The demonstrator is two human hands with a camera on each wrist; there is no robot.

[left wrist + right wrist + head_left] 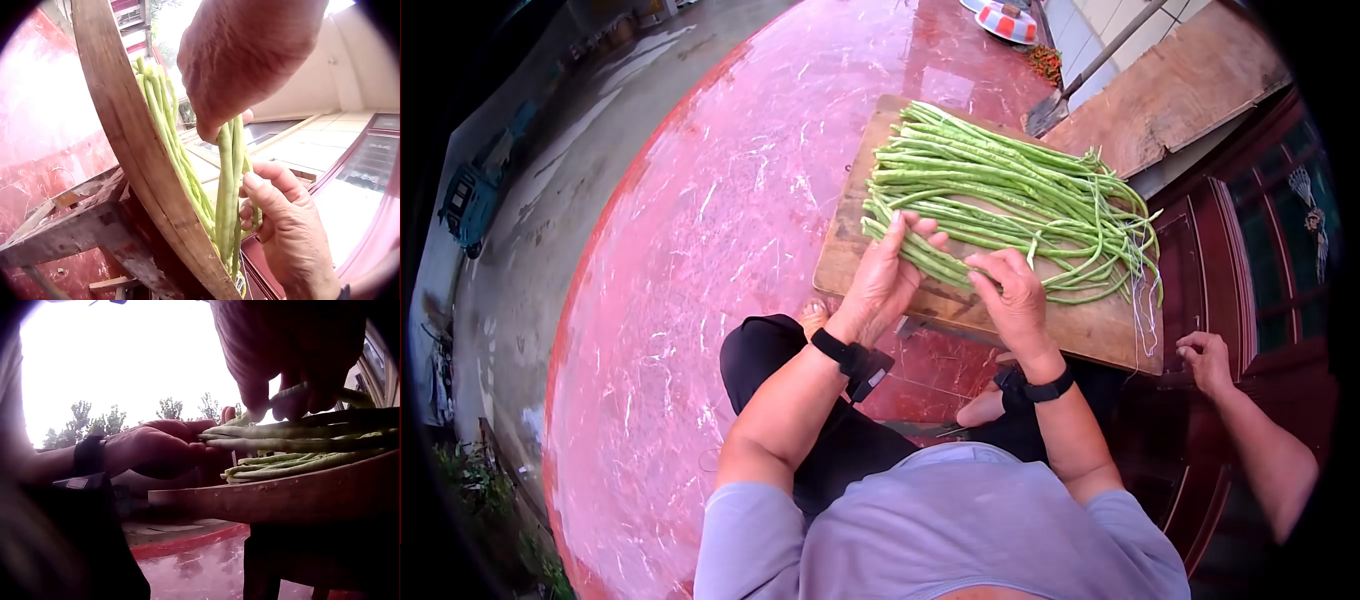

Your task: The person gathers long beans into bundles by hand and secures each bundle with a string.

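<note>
Gathering long green beans into a small bunch, by the look of it, and probably at the stage of picking and evening up rather than tying. Gripping a few beans [943, 266] near one end with the left hand [884, 277], with fingers closed around them (too overlapped to count). Pinching what looks like a single bean [289, 393] between thumb and fingertips of the right hand [1012, 296], narrow in its hold, at about four o'clock from the left hand and close beside the bunch.

Working just in front of the main pile of beans [990, 185], spread at one o'clock from the hands on a wooden board [845, 245]. Leaving white string [1142, 305] at three o'clock, trailing over the board's edge, perhaps as ties for later; cannot tell whether knotted round any beans. Sharing the spot with another person's hand [1208, 362], between three and four o'clock, apart from the beans, with fingers bent and apparently around nothing.

Calls next, most likely, for laying the pinched bean alongside the others, matching its end to theirs, and easing the left hold just enough to admit it. Needs a light right pinch to avoid snapping the bean, plus a steady left grip against fanning. Could snag on the curled beans toward three o'clock, so best lifted clear first.
</note>
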